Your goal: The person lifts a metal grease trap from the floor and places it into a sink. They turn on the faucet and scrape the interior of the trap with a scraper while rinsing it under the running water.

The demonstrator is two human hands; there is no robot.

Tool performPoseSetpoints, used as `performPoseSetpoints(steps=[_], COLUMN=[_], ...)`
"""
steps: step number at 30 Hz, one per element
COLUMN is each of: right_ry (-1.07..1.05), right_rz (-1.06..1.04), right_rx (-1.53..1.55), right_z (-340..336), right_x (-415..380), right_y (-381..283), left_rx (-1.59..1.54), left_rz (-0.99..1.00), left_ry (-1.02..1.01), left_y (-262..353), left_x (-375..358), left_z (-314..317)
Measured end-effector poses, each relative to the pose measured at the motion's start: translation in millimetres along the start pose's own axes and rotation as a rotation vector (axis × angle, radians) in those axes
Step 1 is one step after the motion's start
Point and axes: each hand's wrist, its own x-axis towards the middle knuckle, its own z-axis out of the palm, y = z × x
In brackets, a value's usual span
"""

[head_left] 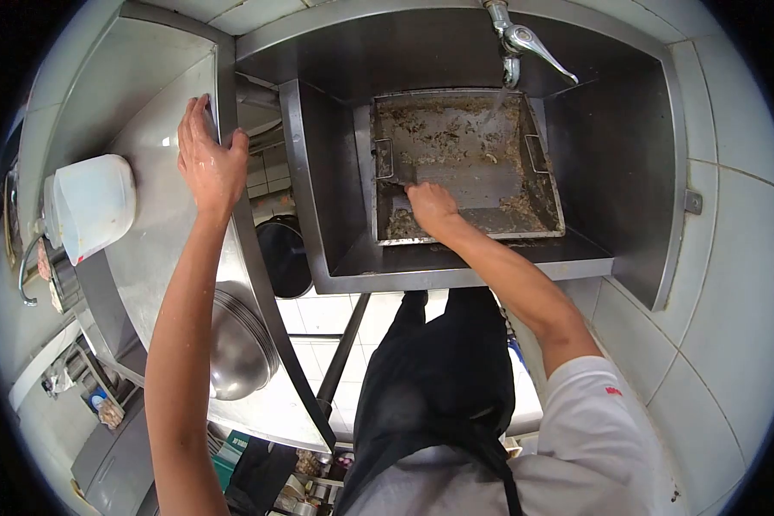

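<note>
A rectangular metal tray (469, 183) with two wire handles lies in the steel sink (606, 129), its inside coated with brown residue. My right hand (432, 207) is closed at the tray's left part, around something dark and thin that I cannot make out. Water runs from the tap (514, 47) into the tray's upper right part. My left hand (211, 159), wet and with its fingers apart, rests on the raised edge of the steel counter (159, 120) left of the sink; it holds nothing.
Stacked metal bowls (241, 344) sit on the lower counter shelf. A white plastic container (95, 206) stands at the left. Between counter and sink is a black bin (284, 256). A tiled wall (722, 241) borders the sink's right side.
</note>
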Motion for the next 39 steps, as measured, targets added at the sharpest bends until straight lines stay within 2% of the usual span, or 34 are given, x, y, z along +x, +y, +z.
performPoseSetpoints(steps=[5,8,10,12,14,16,18,20,22,28,30,31,33,35,37,39], right_ry=[0.01,0.017,0.054,0.023,0.008,-0.078,-0.181,-0.272,-0.436,-0.538,-0.368,-0.376,-0.318,-0.42,-0.631,-0.683], right_rz=[0.003,0.127,0.226,0.259,0.12,0.171,0.06,0.038,0.103,-0.089,-0.174,-0.119,-0.104,-0.026,0.081,0.124], right_rx=[-0.013,0.092,0.375,0.427,0.394,0.359,0.348,0.364,0.418,0.476,0.602,0.565,0.764,0.792,0.733,0.732], right_z=[17.1,10.0,-14.8,-29.9,-45.4,-72.4,-89.6,-92.2,-94.1,-10.9,8.1,0.2,-1.2,-40.7,-76.4,-84.9], right_x=[0.1,-20.0,-37.9,-50.2,-55.7,-63.0,-65.3,-60.5,-57.1,-15.5,-9.1,-8.8,-10.2,-15.2,-18.3,-17.5], right_y=[18.8,23.5,28.5,41.7,55.0,54.3,60.4,67.6,71.3,73.3,68.9,72.3,99.6,122.0,135.7,143.8], left_rx=[-0.016,-0.006,-0.007,-0.001,-0.002,0.005,-0.002,0.013,0.021,-0.052,-0.039,-0.038,-0.04,-0.051,-0.065,-0.059], left_rz=[0.012,0.02,0.023,0.038,0.038,0.028,0.034,0.01,-0.004,-0.019,-0.009,-0.016,-0.017,-0.031,-0.039,-0.038], left_ry=[0.003,-0.004,-0.005,0.012,0.012,0.01,0.01,0.004,-0.018,-0.027,-0.029,-0.038,-0.037,-0.048,-0.058,-0.062], left_y=[3.1,1.6,1.3,0.4,0.6,0.2,3.3,4.8,5.7,7.4,8.8,8.8,7.7,11.5,14.0,13.8], left_x=[0.0,0.7,2.2,0.7,1.5,-0.3,2.1,3.5,4.2,7.5,8.3,7.8,8.1,9.9,10.5,10.5], left_z=[-0.8,-1.5,-0.5,-0.2,0.3,-1.8,-2.5,-3.4,-3.4,-3.3,-2.6,-2.2,-1.6,-3.4,-4.1,-3.9])
